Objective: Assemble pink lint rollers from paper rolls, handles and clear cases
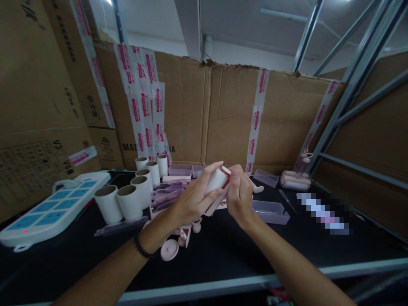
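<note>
The table's pale edge (pixel 242 282) crosses the foreground, with both forearms reaching over it. A dark beaded bracelet (pixel 142 248) circles the left wrist. Just beyond it a round pink lid (pixel 169 250) lies flat on the black tabletop (pixel 223 259), beside a small cluster of pink parts (pixel 185 234). Above the table, near its middle, the left hand (pixel 188 203) and right hand (pixel 240 193) hold a white cup (pixel 216 182) tilted. The left fingers are wrapped around its side; the right fingers are bent in at its far end, partly hidden, so whether they grip the cup or a pink piece against it cannot be told. To the left lies a white power strip (pixel 63 208) with blue sockets and a lit red light. Between it and the hands, seven more cups stand upright, the nearest cup (pixel 108 205) behind a lilac sleeve (pixel 123 227). More lilac pieces (pixel 168 193) lie behind the left hand. Right of the right hand sit a lilac tray (pixel 270 212), a knife (pixel 287 201) and a pixelated item (pixel 323 214). Farther back are pink rolls (pixel 296 180), then taped cardboard (pixel 229 114) and a metal frame (pixel 360 72).
</note>
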A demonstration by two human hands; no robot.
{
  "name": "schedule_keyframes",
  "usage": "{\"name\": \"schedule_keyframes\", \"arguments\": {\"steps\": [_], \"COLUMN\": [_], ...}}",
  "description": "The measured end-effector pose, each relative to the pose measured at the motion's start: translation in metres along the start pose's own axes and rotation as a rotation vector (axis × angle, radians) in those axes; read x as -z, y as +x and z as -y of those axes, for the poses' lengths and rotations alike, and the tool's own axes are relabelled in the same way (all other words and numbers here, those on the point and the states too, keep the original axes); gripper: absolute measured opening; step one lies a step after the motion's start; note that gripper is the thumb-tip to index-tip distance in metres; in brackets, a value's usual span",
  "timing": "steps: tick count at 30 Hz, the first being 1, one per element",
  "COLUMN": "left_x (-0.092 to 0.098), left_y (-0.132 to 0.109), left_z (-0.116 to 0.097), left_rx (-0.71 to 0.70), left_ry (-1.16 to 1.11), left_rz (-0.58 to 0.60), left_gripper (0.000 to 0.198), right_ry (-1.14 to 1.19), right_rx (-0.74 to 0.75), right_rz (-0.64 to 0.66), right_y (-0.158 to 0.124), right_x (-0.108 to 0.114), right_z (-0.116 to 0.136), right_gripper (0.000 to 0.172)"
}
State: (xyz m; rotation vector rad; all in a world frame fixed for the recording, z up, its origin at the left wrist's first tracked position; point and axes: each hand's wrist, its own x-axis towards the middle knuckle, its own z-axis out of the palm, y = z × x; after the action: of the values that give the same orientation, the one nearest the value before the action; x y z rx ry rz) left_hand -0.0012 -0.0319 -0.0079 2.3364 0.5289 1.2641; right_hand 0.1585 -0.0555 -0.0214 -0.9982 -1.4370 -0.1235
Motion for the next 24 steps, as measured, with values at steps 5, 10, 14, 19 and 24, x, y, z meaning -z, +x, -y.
{"name": "schedule_keyframes", "arguments": {"steps": [5,10,14,19,24], "left_x": [0.000,-0.003,-0.008,-0.004,0.003], "left_y": [-0.001,-0.003,0.000,0.014,0.020], "left_z": [0.002,0.002,0.002,0.010,0.011], "left_rx": [-0.027,-0.024,0.046,0.166,0.297], "left_ry": [0.064,0.060,-0.133,-0.638,-1.004], "left_rz": [0.085,0.108,-0.073,-0.505,-0.624], "left_gripper": [0.065,0.064,0.053,0.041,0.041], "right_ry": [0.003,0.006,0.128,0.199,0.109], "right_rx": [0.018,0.012,-0.075,-0.094,0.005], "right_rz": [-0.015,-0.019,0.049,0.300,0.334], "right_y": [0.000,-0.002,-0.003,-0.007,-0.010], "right_x": [-0.001,-0.003,-0.007,-0.014,-0.018], "right_z": [-0.001,-0.006,-0.006,-0.003,-0.001], "right_gripper": [0.037,0.037,0.032,0.033,0.057]}}
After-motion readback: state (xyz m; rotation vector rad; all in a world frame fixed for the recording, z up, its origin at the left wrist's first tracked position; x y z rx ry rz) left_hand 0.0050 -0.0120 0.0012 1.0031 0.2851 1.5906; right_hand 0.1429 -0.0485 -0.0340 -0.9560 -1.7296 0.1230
